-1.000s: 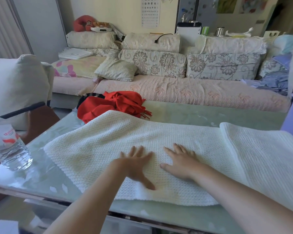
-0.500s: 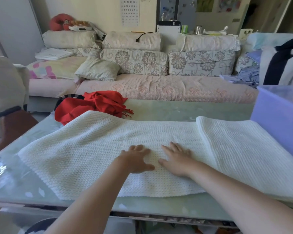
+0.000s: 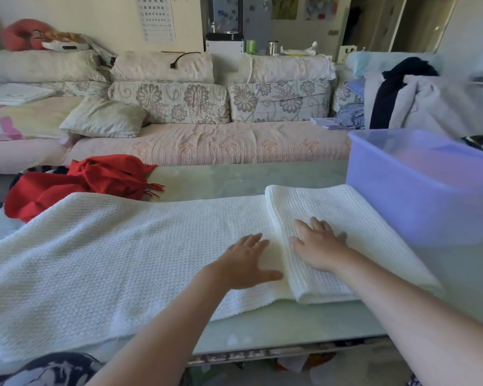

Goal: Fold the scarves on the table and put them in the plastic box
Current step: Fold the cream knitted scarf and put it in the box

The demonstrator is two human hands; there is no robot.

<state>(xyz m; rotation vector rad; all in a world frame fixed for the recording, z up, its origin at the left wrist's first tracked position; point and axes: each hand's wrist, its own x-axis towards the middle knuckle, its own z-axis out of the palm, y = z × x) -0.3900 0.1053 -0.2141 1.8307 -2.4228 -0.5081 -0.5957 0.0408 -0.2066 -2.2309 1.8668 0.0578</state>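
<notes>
Glass bench (image 3: 234, 176) carries a white knitted scarf (image 3: 123, 260) spread wide, only its right end folded over once. Lilac plastic box (image 3: 418, 190) stands beside that fold, no scarf visible inside. Red scarf (image 3: 81, 182) lies heaped, unfolded, far left. Left grip (image 3: 243, 260) and right grip (image 3: 318, 246) press flat, fingers released, astride the fold edge. Most work seemingly remains.

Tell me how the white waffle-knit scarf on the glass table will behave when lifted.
Probably floppy: the white waffle-knit scarf lies limp, its right end folded flat over itself. Likely slides easily, since the glass table looks smooth. Seemingly light, given the open knit.
</notes>
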